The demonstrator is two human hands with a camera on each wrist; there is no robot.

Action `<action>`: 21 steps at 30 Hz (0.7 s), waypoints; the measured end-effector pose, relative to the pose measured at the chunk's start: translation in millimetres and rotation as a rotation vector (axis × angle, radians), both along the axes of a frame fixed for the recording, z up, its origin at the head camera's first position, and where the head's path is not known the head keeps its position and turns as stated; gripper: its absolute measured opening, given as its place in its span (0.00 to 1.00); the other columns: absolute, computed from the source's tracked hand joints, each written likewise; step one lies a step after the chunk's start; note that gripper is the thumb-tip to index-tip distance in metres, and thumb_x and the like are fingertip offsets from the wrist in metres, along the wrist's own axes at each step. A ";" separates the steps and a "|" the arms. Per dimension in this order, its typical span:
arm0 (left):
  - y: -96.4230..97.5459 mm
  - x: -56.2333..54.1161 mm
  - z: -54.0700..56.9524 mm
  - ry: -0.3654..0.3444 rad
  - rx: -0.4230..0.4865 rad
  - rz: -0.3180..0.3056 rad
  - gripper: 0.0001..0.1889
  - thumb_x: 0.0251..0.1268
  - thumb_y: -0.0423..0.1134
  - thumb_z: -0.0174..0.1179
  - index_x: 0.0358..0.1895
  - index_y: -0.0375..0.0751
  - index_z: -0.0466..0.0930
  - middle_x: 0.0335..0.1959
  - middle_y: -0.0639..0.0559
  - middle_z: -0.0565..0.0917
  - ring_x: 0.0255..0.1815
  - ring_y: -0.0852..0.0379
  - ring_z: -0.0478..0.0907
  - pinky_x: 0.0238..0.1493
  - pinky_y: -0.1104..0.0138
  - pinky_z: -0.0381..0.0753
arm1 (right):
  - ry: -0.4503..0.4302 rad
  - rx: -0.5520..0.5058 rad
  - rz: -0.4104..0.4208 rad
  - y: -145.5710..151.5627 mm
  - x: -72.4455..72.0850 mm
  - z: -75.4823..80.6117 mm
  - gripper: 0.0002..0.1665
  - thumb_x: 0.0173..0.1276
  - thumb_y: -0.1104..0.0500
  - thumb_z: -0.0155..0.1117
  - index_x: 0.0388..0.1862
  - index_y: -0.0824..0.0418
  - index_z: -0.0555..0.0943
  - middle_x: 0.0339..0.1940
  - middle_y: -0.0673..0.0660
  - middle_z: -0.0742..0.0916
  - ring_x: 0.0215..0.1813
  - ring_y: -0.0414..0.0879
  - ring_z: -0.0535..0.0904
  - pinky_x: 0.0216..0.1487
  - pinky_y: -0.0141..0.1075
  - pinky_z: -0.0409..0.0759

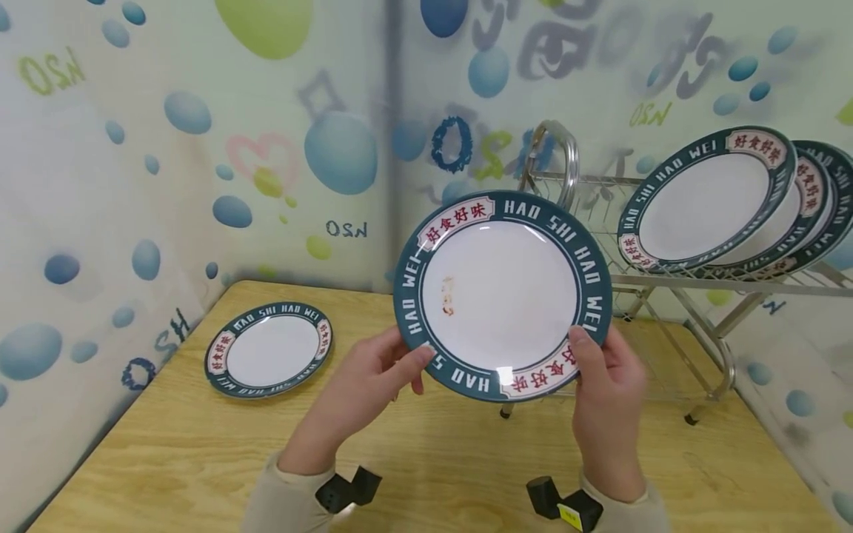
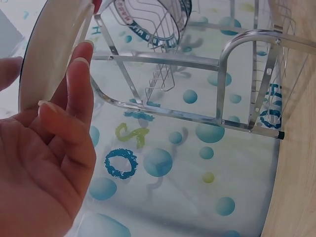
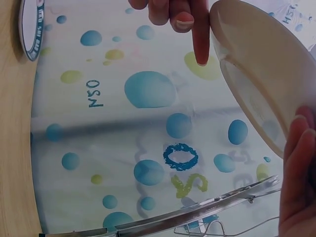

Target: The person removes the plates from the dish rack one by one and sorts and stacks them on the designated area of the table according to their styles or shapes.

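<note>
- Grip on each side pinches the held plate [image 1: 503, 289]: the left grip [image 1: 376, 376] lays its thumb on the rim at the lower left, the right grip [image 1: 605, 389] does the same at the lower right, and fingers reach round behind.
- The held plate is up in the air, above the worktop [image 1: 466, 459] and in front of the metal rack [image 1: 569, 163]; its white face is tilted up toward the head camera and its pale underside shows in both wrist views.
- A brownish mark [image 1: 448, 296] sits left of centre on that face; whether it is dirt or print I cannot tell.
- Step in hand, as I judge it: presenting or checking the plate's face, supported from both sides.
- The next move, I think, calls for an even pinch on both sides; before either grip lets go, the other should carry the weight, since the glossy rim could slip.
- Off to the left, a second plate [image 1: 273, 350] lies face up on the worktop, well apart from both grips.
- To the right, several dishes [image 1: 700, 207] with matching rims lean one behind another on the rack's upper level; bringing the held plate that way would need care around the rail.
</note>
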State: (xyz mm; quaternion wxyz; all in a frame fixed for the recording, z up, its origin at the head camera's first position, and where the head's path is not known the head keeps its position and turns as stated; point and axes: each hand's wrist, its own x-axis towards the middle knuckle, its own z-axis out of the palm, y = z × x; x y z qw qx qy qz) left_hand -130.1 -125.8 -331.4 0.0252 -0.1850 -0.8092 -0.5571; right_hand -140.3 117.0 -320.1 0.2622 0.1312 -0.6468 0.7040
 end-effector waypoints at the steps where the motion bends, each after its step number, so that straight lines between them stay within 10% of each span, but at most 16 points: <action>1: 0.1 0.5 0.8 -0.010 0.000 0.006 0.14 0.65 0.49 0.48 0.51 0.55 0.71 0.32 0.56 0.79 0.27 0.59 0.75 0.23 0.67 0.69 | -0.002 0.000 0.002 -0.3 -0.3 -0.2 0.16 0.67 0.61 0.52 0.49 0.70 0.75 0.33 0.63 0.82 0.28 0.48 0.75 0.30 0.30 0.77; 21: -8.0 1.2 -0.2 -0.070 0.342 -0.071 0.16 0.67 0.42 0.47 0.54 0.41 0.65 0.29 0.43 0.80 0.23 0.45 0.75 0.21 0.68 0.71 | -0.193 0.201 0.080 -2.0 -3.7 -1.0 0.20 0.65 0.57 0.55 0.53 0.66 0.72 0.36 0.60 0.82 0.33 0.48 0.76 0.36 0.30 0.77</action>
